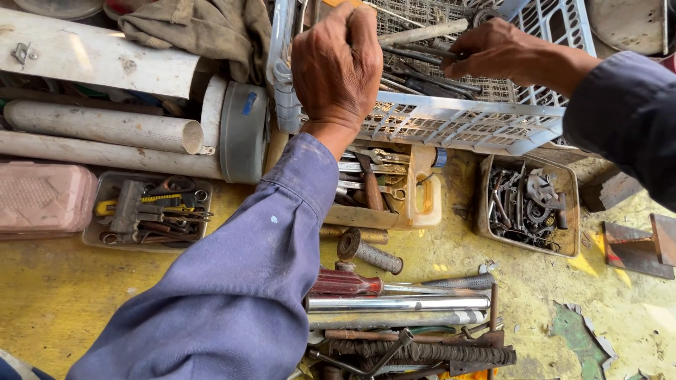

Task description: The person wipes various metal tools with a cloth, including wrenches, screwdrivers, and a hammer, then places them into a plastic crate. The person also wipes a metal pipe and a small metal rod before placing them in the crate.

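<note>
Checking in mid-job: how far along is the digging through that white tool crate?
Laid out already: tools on the yellow surface, among them a chrome bar and a red-handled screwdriver. In hand: the left hand grips the white crate rim; the right hand reaches among its tools. Left: several dark tools lie inside.

crate (465, 123) behind tool trays; pipes (105, 127) left.

Both hands (336, 67) (493, 49) forward, fingers curled.
</note>
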